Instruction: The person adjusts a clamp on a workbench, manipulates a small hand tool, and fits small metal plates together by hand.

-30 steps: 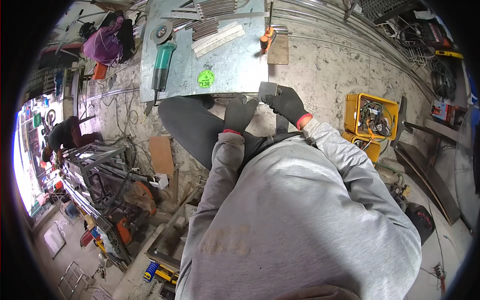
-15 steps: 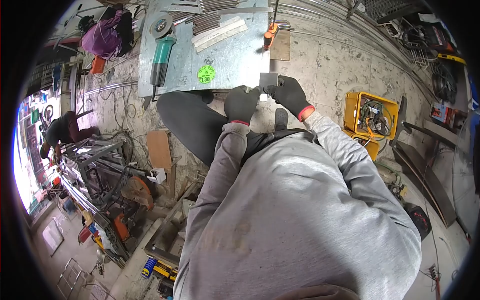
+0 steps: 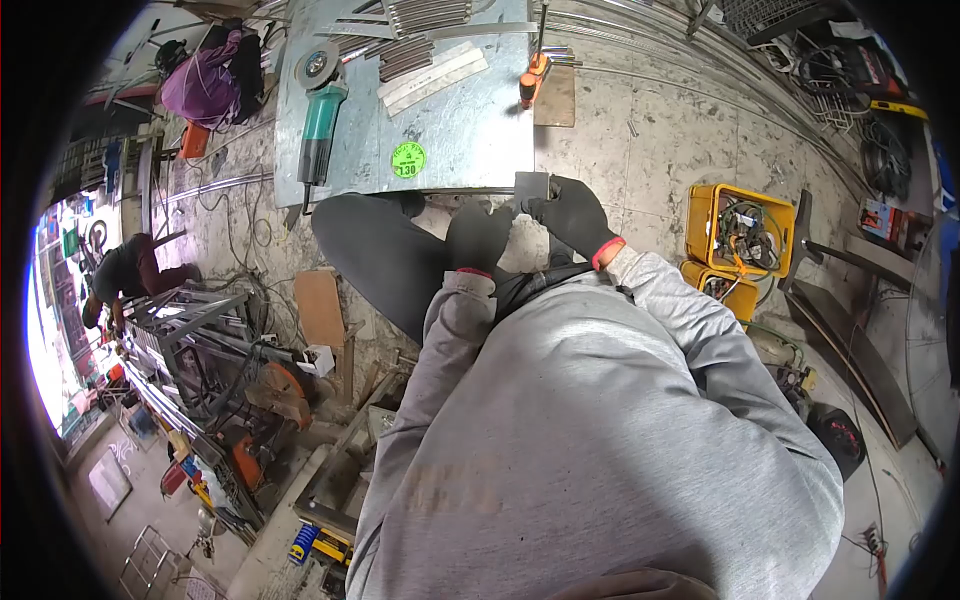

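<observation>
Both hands wear black gloves with red cuffs and are close together at the near edge of the metal worktable (image 3: 450, 130). A small dark square plate (image 3: 531, 186) is pinched in the fingers of my right hand (image 3: 575, 217). Just left of the plate, my left hand (image 3: 478, 238) has its fingers curled inward. Its fingertips are near the plate's lower corner, and whatever they hold is too small and dark to make out. On the table lie a green angle grinder (image 3: 321, 130), a round green sticker (image 3: 408, 160) and a pale flat bar (image 3: 432, 80).
Several metal strips (image 3: 405, 58) lie at the table's far side, beside an orange clamp (image 3: 533, 80). Yellow crates (image 3: 705, 235) with cables stand on the right. Metal frames (image 3: 200, 340) lie to the left. One person (image 3: 205, 85) crouches at upper left, another person (image 3: 125, 265) bends farther left.
Both hands have come slightly nearer my body with the plate. A small white patch below the plate no longer shows. The view has shifted a little.
</observation>
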### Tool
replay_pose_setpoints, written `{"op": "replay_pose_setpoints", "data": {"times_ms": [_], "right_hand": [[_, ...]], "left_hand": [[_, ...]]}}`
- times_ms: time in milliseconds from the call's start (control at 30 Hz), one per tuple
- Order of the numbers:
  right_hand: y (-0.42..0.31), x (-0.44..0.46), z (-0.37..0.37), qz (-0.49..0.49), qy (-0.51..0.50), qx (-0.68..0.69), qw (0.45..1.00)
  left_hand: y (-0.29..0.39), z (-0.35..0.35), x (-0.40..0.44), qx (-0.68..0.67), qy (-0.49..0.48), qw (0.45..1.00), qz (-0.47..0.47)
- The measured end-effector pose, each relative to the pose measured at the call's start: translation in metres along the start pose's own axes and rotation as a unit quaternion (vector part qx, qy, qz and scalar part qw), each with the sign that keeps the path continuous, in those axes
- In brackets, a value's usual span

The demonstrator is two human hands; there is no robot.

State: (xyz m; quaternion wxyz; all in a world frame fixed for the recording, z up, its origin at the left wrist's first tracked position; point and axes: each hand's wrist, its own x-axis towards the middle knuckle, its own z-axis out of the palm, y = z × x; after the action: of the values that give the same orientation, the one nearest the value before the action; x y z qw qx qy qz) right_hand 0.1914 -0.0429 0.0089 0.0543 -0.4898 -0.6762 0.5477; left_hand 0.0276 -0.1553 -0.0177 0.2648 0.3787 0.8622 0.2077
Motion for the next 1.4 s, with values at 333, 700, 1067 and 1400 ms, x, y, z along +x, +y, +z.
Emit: {"op": "replay_pose_setpoints", "data": {"times_ms": [333, 700, 1067, 1400], "right_hand": [[-0.007, -0.009, -0.004, 0.001, -0.013, -0.009, 1.0], [0.004, -0.004, 0.001, -0.009, -0.012, 0.043, 0.999], [0.01, -0.002, 0.001, 0.001, -0.021, 0.049, 0.999], [-0.022, 0.034, -0.055, -0.032, 0.082, 0.287, 0.954]], "left_hand": [[0.0, 0.0, -0.002, 0.06, -0.007, 0.998, -0.006], [0.012, -0.01, 0.0, 0.113, -0.045, 0.992, 0.015], [0.019, -0.014, -0.004, 0.126, -0.023, 0.991, 0.034], [0.033, -0.055, 0.029, 0.001, -0.014, 0.993, 0.121]]}}
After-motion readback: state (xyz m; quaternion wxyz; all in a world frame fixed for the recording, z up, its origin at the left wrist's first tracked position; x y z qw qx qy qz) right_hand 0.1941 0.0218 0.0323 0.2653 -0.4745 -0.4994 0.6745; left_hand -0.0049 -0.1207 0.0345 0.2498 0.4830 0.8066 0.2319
